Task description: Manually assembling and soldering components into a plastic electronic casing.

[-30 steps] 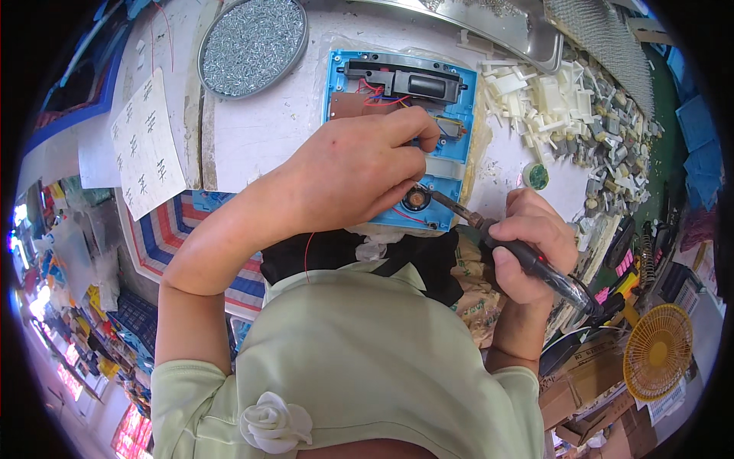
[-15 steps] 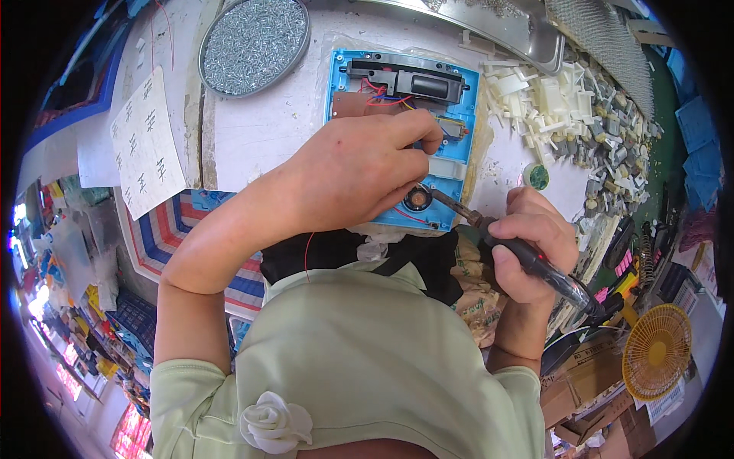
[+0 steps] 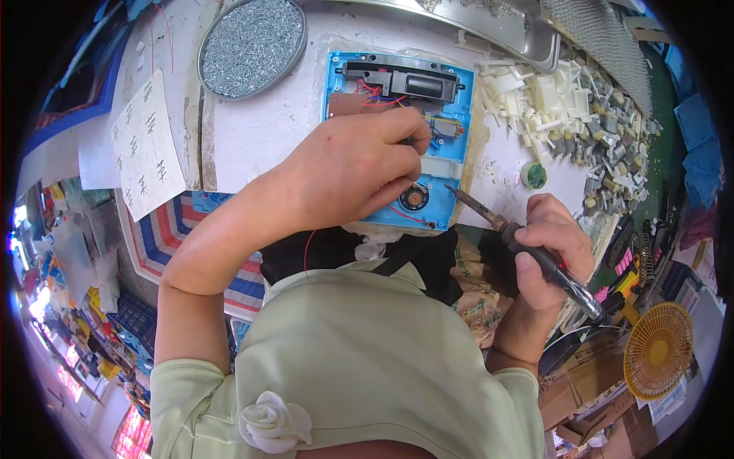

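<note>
A blue plastic casing (image 3: pixel 451 172) lies on the table in front of me, with a black module (image 3: pixel 424 86), a brown circuit board (image 3: pixel 345 104), red and blue wires and a small round speaker (image 3: pixel 414 198) inside it. My left hand (image 3: pixel 367 164) reaches over the casing with its fingers pinched together just above the speaker; what they hold is hidden. In my right hand (image 3: pixel 554 249) is a soldering iron (image 3: pixel 544 262), gripped by its black handle. Its tip points up and left over the casing's right edge, apart from the speaker.
A round tray of small metal screws (image 3: pixel 252 47) stands at the far left, near a handwritten paper sheet (image 3: pixel 147 149). White plastic parts (image 3: pixel 547 96) and grey motor-like pieces (image 3: pixel 612 145) are heaped at the right. A green roll (image 3: pixel 534 175) sits near the iron. A yellow fan (image 3: pixel 657 352) is at lower right.
My right hand has drawn the soldering iron back to the right, so its tip has left the speaker. My left hand has hardly moved.
</note>
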A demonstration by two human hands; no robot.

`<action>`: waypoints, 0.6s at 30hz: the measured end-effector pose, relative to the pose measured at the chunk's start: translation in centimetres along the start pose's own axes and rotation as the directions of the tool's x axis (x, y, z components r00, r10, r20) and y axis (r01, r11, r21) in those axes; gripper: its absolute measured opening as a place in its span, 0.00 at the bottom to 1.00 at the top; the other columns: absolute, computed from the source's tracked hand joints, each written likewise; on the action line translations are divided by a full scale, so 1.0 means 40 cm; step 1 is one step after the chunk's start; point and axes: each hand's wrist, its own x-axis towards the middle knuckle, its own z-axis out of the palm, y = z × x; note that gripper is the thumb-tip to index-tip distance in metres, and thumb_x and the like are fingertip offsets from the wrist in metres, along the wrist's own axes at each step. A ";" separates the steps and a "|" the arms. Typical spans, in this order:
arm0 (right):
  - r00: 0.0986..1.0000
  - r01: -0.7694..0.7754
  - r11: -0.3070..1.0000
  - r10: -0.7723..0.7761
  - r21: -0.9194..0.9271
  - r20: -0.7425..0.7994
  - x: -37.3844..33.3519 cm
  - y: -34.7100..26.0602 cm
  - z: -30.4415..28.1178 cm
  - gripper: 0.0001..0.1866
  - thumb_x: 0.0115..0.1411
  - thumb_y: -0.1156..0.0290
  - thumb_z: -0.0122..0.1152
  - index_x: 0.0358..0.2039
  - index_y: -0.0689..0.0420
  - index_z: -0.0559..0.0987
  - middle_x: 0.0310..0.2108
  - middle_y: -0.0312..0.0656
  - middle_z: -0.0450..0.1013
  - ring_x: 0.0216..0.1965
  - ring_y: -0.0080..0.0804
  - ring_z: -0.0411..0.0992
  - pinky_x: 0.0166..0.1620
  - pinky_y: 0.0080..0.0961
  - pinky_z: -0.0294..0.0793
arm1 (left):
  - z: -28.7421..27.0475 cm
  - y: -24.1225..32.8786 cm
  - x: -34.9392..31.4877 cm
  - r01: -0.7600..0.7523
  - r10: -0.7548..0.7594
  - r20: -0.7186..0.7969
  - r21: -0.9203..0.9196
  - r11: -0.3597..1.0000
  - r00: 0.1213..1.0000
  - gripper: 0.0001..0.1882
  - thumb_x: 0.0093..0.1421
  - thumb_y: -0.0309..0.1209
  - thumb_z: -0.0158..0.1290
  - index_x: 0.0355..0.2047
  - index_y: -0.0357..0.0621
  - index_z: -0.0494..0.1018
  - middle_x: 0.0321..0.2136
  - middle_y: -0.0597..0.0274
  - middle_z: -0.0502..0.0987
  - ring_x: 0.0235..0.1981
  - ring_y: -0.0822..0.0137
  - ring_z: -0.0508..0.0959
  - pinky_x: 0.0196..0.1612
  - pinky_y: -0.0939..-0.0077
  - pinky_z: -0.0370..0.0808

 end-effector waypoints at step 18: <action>0.999 0.018 1.000 -0.018 -0.015 0.033 0.008 -0.002 0.011 0.10 0.50 0.73 0.65 0.33 0.62 0.81 0.18 0.38 0.69 0.19 0.35 0.63 0.28 0.32 0.64 | -0.003 0.027 0.013 0.026 -0.031 0.048 0.096 0.995 0.998 0.08 0.52 0.25 0.64 0.29 0.42 0.74 0.40 0.60 0.74 0.36 0.57 0.79 0.36 0.64 0.77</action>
